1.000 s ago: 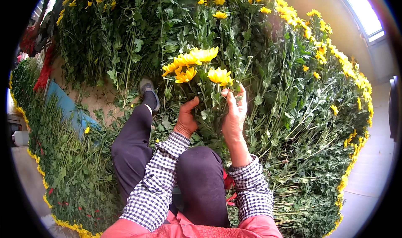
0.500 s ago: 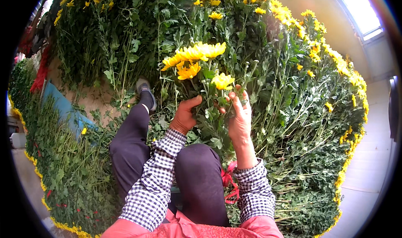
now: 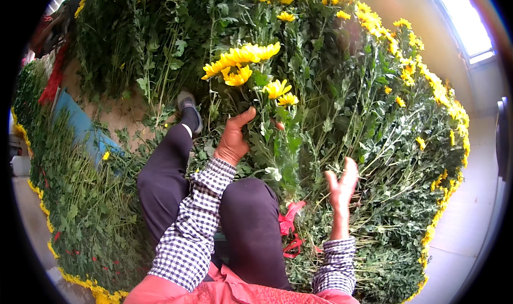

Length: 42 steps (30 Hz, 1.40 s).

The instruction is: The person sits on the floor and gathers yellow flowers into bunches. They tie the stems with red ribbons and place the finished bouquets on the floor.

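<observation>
My left hand (image 3: 238, 133) is closed around an upright bunch of yellow chrysanthemums (image 3: 240, 58), their leafy stems running down toward my knee; part of its fingers is hidden behind the foliage. My right hand (image 3: 342, 183) is apart from the bunch, lower and to the right, fingers spread over loose flower stems (image 3: 374, 159). Red ribbon (image 3: 288, 218) lies beside my right knee, between it and my right forearm.
Dense piles of cut stems with yellow heads (image 3: 443, 95) surround me in front and at both sides. A blue sheet (image 3: 80, 122) and brown floor (image 3: 133, 117) show at left near my shoe (image 3: 187, 109). A window (image 3: 465, 20) is at upper right.
My right hand has left the bunch and moved down to the right, opening. My left hand has risen slightly, still holding the flowers.
</observation>
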Available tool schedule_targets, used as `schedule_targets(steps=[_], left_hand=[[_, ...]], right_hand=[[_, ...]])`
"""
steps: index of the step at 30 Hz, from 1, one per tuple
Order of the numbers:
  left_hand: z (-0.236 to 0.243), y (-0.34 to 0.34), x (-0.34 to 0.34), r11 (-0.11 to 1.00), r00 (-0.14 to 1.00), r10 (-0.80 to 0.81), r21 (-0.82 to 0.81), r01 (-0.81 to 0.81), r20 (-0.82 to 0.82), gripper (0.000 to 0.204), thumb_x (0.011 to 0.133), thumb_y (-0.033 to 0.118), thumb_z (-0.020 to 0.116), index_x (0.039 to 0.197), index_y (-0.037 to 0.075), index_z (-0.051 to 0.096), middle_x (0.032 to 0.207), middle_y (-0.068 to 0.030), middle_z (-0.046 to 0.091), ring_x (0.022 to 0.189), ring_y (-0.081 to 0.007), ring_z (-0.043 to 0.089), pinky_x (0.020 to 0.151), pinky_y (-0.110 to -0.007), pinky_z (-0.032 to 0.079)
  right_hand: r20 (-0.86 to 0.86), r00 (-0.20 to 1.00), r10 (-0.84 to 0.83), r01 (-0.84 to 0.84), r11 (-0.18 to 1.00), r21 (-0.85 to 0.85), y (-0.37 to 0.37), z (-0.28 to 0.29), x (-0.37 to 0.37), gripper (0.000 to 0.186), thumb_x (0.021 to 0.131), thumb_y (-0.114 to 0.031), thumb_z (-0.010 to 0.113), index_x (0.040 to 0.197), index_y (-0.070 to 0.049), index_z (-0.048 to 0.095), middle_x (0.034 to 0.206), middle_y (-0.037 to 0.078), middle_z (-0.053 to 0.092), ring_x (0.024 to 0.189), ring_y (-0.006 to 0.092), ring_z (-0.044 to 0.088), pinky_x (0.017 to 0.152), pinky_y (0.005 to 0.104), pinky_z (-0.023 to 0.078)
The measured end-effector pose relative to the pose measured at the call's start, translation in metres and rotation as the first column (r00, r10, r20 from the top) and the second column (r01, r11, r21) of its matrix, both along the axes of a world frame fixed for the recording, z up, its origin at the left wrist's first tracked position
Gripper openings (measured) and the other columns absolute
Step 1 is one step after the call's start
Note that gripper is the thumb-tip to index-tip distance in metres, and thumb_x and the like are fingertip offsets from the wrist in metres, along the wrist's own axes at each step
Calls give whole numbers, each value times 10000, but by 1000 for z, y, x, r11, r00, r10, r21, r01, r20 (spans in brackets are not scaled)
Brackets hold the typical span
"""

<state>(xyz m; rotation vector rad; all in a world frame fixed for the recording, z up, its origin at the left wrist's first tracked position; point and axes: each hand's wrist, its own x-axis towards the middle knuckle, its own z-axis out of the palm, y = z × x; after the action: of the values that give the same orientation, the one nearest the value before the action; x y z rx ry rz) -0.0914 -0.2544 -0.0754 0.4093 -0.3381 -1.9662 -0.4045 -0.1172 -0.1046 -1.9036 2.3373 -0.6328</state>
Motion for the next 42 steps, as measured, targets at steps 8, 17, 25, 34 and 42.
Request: schedule_targets(steps=[8, 17, 25, 34, 42], left_hand=[[6, -8, -28, 997, 997, -69, -19, 68, -21, 479, 937, 268, 585, 1304, -23, 485, 1169, -150, 638, 926, -276, 669, 783, -377, 571], [-54, -8, -26, 983, 997, 78, 164, -77, 4, 295, 933, 343, 600, 1002, 56, 589, 871, -102, 640, 771, -220, 634, 748, -386, 539], [-24, 4, -18, 989, 1000, -19, 149, 18, 3, 635, 879, 553, 592, 1260, 47, 550, 1181, -82, 631, 1022, -203, 624, 936, -371, 491], [-44, 4, -22, 990, 952, 143, -35, -139, 272, 349, 822, 142, 666, 1122, -26, 609, 996, -103, 675, 858, -219, 670, 803, -357, 562], [-98, -3, 3, 943, 912, 201, 181, -278, 357, 192, 840, 131, 617, 930, -37, 645, 782, -107, 669, 645, -215, 660, 628, -337, 569]], right_hand=[[781, 624, -17, 11, 1000, 14, -51, 2, 67, 127, 964, -130, 534, 966, -91, 655, 722, -25, 568, 589, 62, 483, 532, 235, 408], [386, 873, 298, -172, 929, -326, -37, 194, 61, 177, 935, -50, 557, 1081, -54, 656, 731, -4, 606, 511, 33, 451, 413, 179, 342], [749, 662, -31, -53, 995, 88, 25, 17, 120, 160, 950, -69, 560, 1086, -49, 640, 723, -62, 523, 585, 17, 404, 502, 176, 328], [78, 926, 368, -362, 928, -87, 7, -10, 110, 425, 834, 7, 616, 1232, -135, 570, 883, 124, 589, 645, 334, 603, 541, 384, 498], [397, 855, 333, -297, 943, -151, -73, -16, 93, 198, 926, -181, 580, 1048, -38, 641, 1038, 124, 644, 939, 305, 625, 817, 379, 511]])
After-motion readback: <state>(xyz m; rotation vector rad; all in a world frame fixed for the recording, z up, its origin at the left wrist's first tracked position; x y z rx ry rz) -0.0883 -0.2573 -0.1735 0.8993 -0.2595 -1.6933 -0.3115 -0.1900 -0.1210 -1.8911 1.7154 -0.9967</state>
